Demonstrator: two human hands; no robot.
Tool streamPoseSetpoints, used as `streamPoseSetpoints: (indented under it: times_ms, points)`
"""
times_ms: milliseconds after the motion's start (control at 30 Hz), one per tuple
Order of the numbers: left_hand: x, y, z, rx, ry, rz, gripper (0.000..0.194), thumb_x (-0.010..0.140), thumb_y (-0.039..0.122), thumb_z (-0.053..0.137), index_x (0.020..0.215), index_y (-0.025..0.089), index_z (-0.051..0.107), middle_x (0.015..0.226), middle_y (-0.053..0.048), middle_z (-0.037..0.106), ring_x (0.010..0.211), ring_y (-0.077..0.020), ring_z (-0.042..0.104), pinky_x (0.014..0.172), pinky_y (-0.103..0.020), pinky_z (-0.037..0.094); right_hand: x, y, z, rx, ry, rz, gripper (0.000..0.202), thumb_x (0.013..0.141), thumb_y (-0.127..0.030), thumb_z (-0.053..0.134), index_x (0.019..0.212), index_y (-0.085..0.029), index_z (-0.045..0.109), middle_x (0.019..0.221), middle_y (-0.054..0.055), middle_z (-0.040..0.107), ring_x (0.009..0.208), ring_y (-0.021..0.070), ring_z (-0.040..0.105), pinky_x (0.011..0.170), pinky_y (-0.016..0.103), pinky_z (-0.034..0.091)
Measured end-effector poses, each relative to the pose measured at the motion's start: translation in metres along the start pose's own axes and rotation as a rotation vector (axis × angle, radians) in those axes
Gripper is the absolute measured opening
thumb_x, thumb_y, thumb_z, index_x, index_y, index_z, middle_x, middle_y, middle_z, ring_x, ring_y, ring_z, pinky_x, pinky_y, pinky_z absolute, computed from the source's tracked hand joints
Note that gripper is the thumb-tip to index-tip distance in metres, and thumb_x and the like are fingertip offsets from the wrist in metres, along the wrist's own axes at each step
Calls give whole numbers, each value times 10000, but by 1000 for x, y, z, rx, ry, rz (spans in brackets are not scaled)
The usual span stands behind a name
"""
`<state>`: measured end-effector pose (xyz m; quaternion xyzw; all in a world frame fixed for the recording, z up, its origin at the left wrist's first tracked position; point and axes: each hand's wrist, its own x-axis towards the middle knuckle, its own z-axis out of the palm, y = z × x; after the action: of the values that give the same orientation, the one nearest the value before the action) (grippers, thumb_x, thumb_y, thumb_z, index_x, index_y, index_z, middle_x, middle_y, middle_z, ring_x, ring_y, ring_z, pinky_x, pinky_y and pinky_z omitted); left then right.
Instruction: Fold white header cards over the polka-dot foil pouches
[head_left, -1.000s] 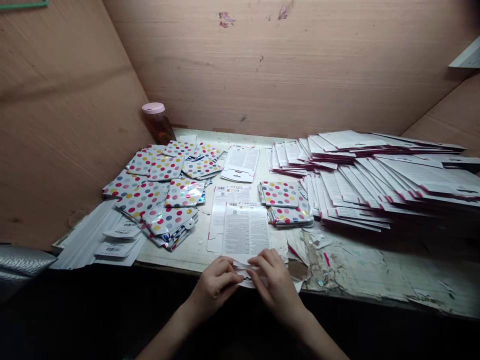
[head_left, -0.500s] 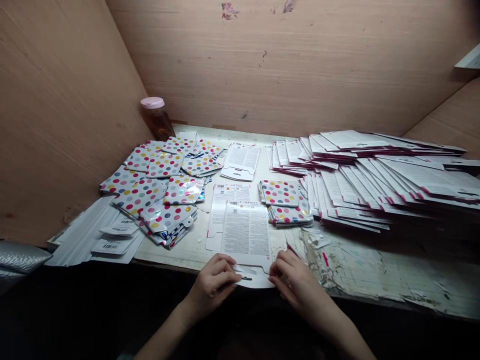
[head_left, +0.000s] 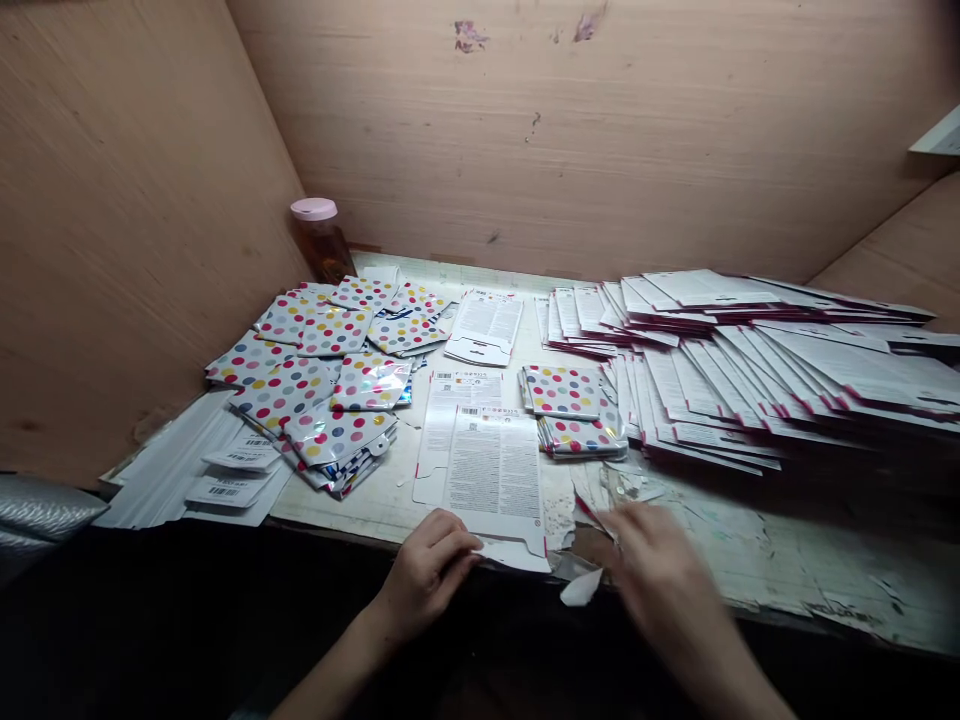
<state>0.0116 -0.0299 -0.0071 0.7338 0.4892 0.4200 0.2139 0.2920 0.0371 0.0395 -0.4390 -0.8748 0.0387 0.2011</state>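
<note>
My left hand (head_left: 433, 572) pinches the lower left corner of a white printed cardboard packet (head_left: 495, 470), whose bottom flap lies at the table's front edge. Under it a second printed packet (head_left: 430, 470) sticks out on the left. My right hand (head_left: 652, 560) is apart from the packet, on its right, and smeared by motion, so its fingers are unclear. Just left of that hand, a small white paper strip (head_left: 581, 588) shows at the table edge; I cannot tell whether it is touched. Polka-dot pouches (head_left: 562, 392) lie stacked beyond the packet on the right.
More polka-dot pouches (head_left: 300, 390) are heaped on the left, beside barcode labels (head_left: 225, 490). Long rows of printed packets (head_left: 720, 385) fan out on the right. A small pile of packets (head_left: 484, 328) and a pink-lidded bottle (head_left: 322, 240) stand farther back. Wooden walls enclose the table.
My right hand has left the packet's right corner and moved right. A small white strip now shows beside it. My left hand stays on the packet, and the flap sits lower in view.
</note>
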Motion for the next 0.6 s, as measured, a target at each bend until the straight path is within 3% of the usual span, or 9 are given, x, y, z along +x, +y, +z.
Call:
streamPoseSetpoints:
  times_ms: [100,233,300,367,433,500,567,600]
  points:
    - [3,2,7,32,58,-82,214,891,124,569,1091,200,563,860,-43,586,801,-159,577,709,-302,531,10,-38,28,302,-100,-152,175,899,-171,535,1058,-219,587,978,85,617,906,249,571,768,372,508]
    - [5,5,12,235,136,-114,272,912,132,536,1158,233,594,1170,-113,578,1055,-220,579,857,-393,542,25,-56,64,389,17,-18,134,919,-127,484,963,-181,599,867,80,602,800,218,581,689,348,532]
    - [2,5,8,453,33,-3,314,913,165,541,1206,257,608,1330,-98,563,1248,-307,494,974,-532,480,24,-51,69,365,39,-6,161,923,-129,485,967,-177,632,934,115,618,847,242,600,721,395,546]
    - [-4,3,-3,618,-145,159,437,913,241,553,1347,213,517,1397,-89,547,1344,-355,413,1036,-607,412,15,-45,70,314,80,-44,220,920,-117,492,1017,-200,671,1036,142,656,972,294,619,809,487,545]
    - [-11,-2,-16,685,-250,327,525,929,274,516,1424,126,418,1403,-97,543,1346,-316,433,1065,-518,427,3,-43,74,275,115,-133,337,897,-116,540,1198,-235,635,1186,145,664,1154,344,585,914,558,516]
    - [-16,-13,-26,697,-205,526,440,958,125,363,1381,128,485,1324,-54,617,1277,-199,527,1065,-320,446,-8,-46,84,269,136,-275,513,872,-189,615,1372,-238,508,1292,150,620,1249,374,527,957,571,504]
    - [-17,-25,-29,713,-179,719,421,965,110,329,1306,150,574,1235,-23,678,1148,-156,629,1017,-226,470,-12,-55,97,241,189,-382,632,876,-218,630,1458,-229,384,1281,159,605,1198,372,557,917,528,544]
    - [-16,-31,-28,688,-112,800,426,967,103,324,1281,178,602,1168,5,713,1042,-121,680,962,-169,492,-10,-61,102,209,228,-400,649,892,-208,615,1479,-226,339,1247,161,613,1147,366,587,883,503,566]
